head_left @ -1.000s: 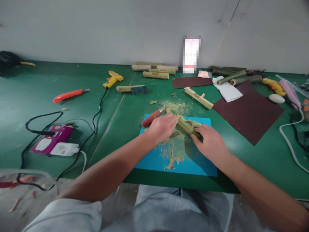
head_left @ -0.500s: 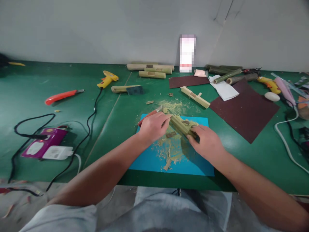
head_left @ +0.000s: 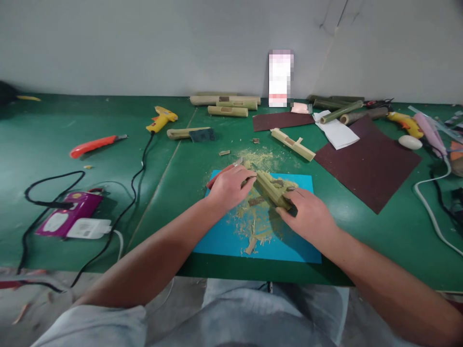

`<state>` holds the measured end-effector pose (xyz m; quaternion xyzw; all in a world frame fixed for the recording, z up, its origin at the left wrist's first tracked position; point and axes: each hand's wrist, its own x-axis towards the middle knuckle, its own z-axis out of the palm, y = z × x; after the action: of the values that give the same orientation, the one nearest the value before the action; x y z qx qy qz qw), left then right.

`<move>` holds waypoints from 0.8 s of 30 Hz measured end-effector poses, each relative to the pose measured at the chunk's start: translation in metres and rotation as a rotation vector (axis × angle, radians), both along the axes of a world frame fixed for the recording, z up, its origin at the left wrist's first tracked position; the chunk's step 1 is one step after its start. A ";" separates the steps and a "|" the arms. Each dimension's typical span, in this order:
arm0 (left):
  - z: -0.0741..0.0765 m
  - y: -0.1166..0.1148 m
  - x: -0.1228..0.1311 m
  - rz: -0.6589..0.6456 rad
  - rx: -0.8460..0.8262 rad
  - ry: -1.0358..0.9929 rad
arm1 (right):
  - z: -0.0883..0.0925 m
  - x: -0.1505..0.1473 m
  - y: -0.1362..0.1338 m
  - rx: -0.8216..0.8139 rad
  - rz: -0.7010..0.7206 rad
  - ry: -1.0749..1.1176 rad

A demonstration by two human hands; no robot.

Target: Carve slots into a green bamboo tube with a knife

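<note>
A pale green bamboo piece (head_left: 270, 189) lies slanted over a blue sheet (head_left: 224, 236) strewn with shavings and dust. My left hand (head_left: 231, 185) is closed round its upper left end. Beside that hand a red-handled knife (head_left: 221, 174) shows, its blade pointing up and right; how it is held is partly hidden. My right hand (head_left: 307, 207) grips the lower right end of the bamboo, thumb below and fingers on top, with a small dark patch under the fingers.
Cut bamboo pieces (head_left: 227, 112) lie at the back, near a propped phone (head_left: 280, 79). Left are a yellow glue gun (head_left: 161, 119), a red cutter (head_left: 94, 146) and a purple power box (head_left: 68, 214) with cables. Brown sheets (head_left: 372, 168) and a white egg-shaped object (head_left: 410, 142) sit right.
My right hand has shifted slightly on the bamboo's lower end, its thumb a little further left. My left hand holds nearly the same place.
</note>
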<state>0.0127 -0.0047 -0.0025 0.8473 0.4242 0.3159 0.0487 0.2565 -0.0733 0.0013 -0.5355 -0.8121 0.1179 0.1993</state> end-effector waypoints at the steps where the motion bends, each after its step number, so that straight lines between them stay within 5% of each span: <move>1: 0.001 0.001 -0.001 0.011 -0.020 -0.003 | 0.000 0.000 0.000 -0.007 0.002 -0.004; 21: -0.002 -0.002 0.001 -0.153 -0.007 0.034 | -0.003 -0.001 -0.001 -0.024 -0.001 0.016; 24: -0.003 -0.002 0.000 -0.082 0.008 0.015 | -0.003 0.000 -0.001 -0.029 0.005 0.014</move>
<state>0.0130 -0.0066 -0.0052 0.8666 0.3879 0.3091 0.0549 0.2562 -0.0742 -0.0017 -0.5353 -0.8104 0.1338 0.1969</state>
